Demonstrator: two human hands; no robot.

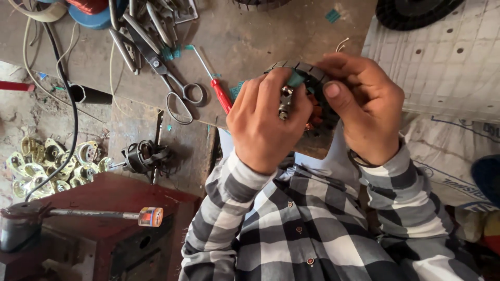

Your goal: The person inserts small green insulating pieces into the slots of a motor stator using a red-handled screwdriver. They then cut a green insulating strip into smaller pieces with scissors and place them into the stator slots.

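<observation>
Pretty grubby workshop here, a scuffed grey-brown workbench with dirt and clutter on the floor to the left of it. Both hands are up over the near edge of the bench, working on a round motor stator, a dark ring with a ribbed outer rim and some copper-orange winding showing inside.

The ring is tipped up on edge, its rim arcing across the top between the two hands, so the hole through it faces roughly toward the camera. Can't really tell the exact tilt since the hands cover most of it.

The left hand is curled tight, fingers pinched on a small teal strip at the top of the ring, with a bit of metal poking out under the thumb. The right hand is wrapped around the right side of the ring, thumb pressed on its face and fingers hooked over the rim.

On the bench just left of the hands there's a red-handled screwdriver, lying diagonally, handle nearest the hands. Past that, scissors and a pile of metal tools. Down on the floor, a heap of pale yellowish metal parts, plus a hammer resting on a red block.
</observation>
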